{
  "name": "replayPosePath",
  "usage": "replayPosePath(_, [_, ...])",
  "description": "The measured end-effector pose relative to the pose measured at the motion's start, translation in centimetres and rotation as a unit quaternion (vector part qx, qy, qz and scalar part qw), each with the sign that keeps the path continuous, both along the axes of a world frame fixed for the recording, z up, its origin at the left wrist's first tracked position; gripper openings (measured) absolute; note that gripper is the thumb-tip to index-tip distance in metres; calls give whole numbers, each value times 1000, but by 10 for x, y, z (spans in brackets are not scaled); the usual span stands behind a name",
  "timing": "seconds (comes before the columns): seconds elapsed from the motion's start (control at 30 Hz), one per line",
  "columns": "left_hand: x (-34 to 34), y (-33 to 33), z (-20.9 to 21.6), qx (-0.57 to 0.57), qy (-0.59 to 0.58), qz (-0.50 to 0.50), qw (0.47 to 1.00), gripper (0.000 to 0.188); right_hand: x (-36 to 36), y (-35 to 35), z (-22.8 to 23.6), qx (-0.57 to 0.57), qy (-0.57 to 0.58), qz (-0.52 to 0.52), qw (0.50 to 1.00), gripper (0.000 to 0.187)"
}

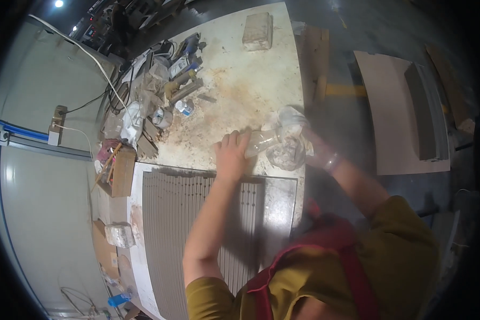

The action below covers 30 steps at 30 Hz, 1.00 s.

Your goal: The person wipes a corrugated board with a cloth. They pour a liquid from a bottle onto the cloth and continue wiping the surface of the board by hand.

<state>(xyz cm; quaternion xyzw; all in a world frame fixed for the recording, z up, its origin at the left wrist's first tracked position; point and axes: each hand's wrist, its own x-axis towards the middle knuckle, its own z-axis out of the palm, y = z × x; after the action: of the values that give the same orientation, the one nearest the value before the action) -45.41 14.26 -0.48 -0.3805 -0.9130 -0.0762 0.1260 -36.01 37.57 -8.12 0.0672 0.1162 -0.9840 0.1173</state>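
Note:
My left hand is over the worktable, its fingers curled round one end of a clear plastic bottle-like thing. The other end of this clear thing meets a crumpled white rag near the table's right edge. My right hand grips the rag from the right; the cloth covers part of its fingers. Just below both hands lies a stack of long grey grooved strips, side by side on a pale board.
A wrapped block sits at the table's far end. Tools, bottles and plastic bags crowd the left side around a white jar. A cardboard box with sticks stands at the left edge. Right of the table, a large cardboard sheet lies lower down.

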Motion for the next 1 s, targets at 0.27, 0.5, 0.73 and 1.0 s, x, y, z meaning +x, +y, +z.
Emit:
replayPosePath(0.27, [-6, -3, 66, -194, 71, 18, 978, 60, 4, -2, -18, -111, 22, 1, 994, 24])
replayPosePath(0.5, [37, 18, 81, -258, 46, -36, 964, 60, -7, -2, -39, -117, 30, 11, 993, 37])
replayPosePath(0.73, [44, 18, 96, -320, 75, -27, 944, 55, 4, -4, -30, 14, -32, 0, 999, 38])
replayPosePath(1.0, [45, 4, 103, -234, 76, -39, 968, 49, -2, 5, -70, -4, -3, -31, 999, 29])
